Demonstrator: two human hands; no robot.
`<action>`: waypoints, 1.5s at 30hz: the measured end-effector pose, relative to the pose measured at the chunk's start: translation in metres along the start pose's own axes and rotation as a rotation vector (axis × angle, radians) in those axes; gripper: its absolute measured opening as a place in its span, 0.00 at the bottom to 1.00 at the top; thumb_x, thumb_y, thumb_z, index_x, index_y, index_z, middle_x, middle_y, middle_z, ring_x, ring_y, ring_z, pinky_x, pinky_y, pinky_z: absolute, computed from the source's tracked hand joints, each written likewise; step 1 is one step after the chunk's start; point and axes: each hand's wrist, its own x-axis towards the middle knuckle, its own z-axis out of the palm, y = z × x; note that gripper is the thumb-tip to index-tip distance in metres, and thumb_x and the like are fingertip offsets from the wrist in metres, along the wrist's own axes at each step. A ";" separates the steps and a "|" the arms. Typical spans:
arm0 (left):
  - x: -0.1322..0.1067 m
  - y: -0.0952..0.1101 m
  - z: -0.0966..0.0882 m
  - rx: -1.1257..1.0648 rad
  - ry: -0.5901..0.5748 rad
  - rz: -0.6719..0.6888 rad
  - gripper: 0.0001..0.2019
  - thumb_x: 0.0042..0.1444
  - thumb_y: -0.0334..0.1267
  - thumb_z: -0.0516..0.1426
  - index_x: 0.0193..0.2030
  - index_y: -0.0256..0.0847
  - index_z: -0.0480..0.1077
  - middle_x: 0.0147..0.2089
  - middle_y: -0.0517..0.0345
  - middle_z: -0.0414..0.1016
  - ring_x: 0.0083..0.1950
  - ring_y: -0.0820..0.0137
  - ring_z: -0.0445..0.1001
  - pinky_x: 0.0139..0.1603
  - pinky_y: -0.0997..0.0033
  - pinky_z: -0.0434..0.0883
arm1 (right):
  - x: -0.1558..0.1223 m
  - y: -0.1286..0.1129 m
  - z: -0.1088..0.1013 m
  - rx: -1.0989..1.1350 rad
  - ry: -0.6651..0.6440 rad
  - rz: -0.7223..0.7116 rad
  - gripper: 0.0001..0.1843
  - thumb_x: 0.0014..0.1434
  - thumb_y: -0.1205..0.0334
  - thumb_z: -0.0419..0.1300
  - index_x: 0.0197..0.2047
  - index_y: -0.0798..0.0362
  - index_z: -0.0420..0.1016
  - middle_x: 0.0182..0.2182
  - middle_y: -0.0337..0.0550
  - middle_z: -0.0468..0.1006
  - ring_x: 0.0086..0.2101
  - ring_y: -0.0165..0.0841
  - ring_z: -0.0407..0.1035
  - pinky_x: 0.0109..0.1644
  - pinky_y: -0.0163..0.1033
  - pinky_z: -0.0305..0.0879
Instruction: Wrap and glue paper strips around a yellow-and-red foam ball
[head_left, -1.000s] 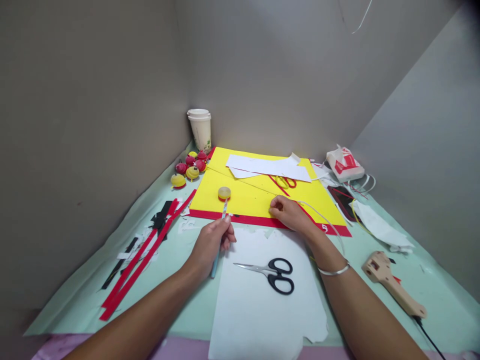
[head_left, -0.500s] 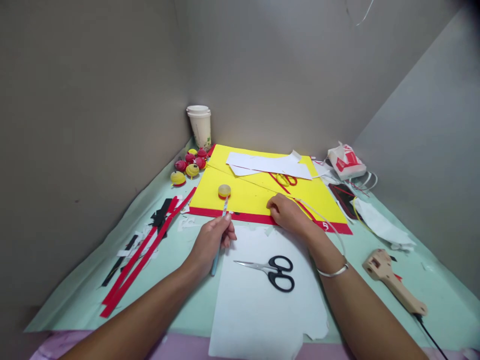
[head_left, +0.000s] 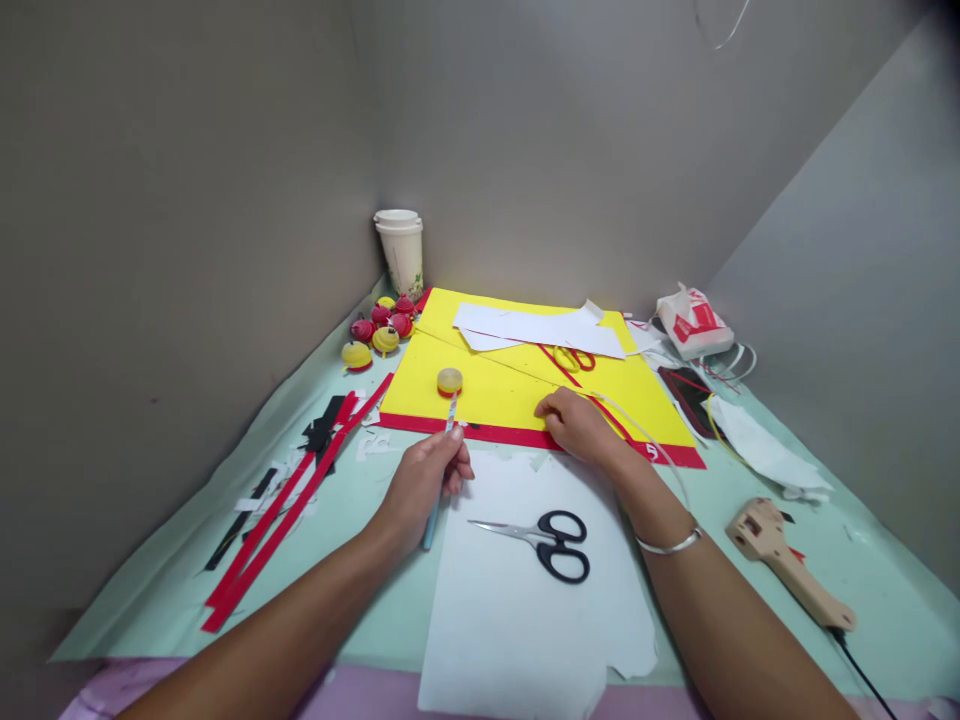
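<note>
My left hand is closed round a slim blue pen-like stick with a patterned upper part. At its far tip sits a small round coil, yellowish on top with a red rim below. On the red-edged yellow sheet, my right hand rests with curled fingers; whatever they may pinch is hidden. A pale thin strip runs from beside that hand toward the wrist. Between my forearms, black-handled scissors lie slightly open on white paper.
Red strips and black scraps lie on the left. Several red and yellow coiled pieces sit near a lidded paper cup. White paper pieces cover red-yellow scissors. A beige glue gun, phone and tissue pack are right.
</note>
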 end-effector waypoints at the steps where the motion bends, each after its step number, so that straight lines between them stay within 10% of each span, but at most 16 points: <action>1: 0.000 0.000 0.000 0.000 -0.002 0.001 0.21 0.59 0.55 0.55 0.28 0.38 0.68 0.24 0.59 0.71 0.23 0.75 0.62 0.25 0.75 0.61 | 0.000 0.000 0.000 0.001 -0.001 -0.002 0.14 0.56 0.73 0.52 0.37 0.53 0.77 0.40 0.47 0.78 0.40 0.35 0.70 0.44 0.37 0.62; 45: 0.002 -0.004 -0.002 -0.022 -0.024 0.002 0.19 0.58 0.54 0.57 0.29 0.39 0.69 0.25 0.59 0.71 0.23 0.74 0.63 0.25 0.75 0.60 | 0.000 0.004 -0.001 0.035 -0.003 0.015 0.15 0.56 0.74 0.52 0.39 0.54 0.77 0.41 0.46 0.77 0.42 0.34 0.70 0.47 0.37 0.63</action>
